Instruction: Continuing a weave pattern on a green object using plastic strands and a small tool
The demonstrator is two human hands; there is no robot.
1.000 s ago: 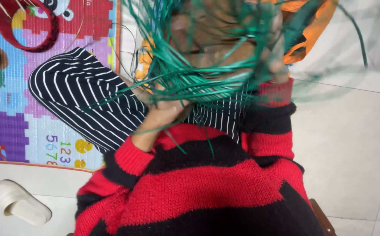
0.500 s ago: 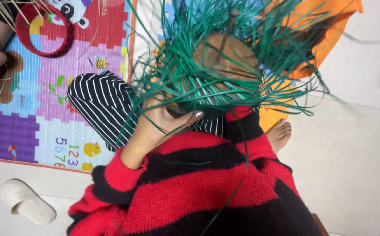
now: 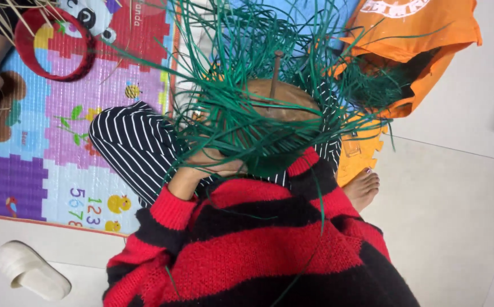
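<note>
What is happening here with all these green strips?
A person in a red and black striped sweater sits on the floor and works on a mass of green strips spread around a brown rounded form with a stick standing up from it. The left hand rests at the lower edge of the strips; the right hand is hidden under them. A colourful play mat, an orange bag and a white slipper lie around.

Colourful puzzle mat, orange bag, white slipper, red ring
</note>
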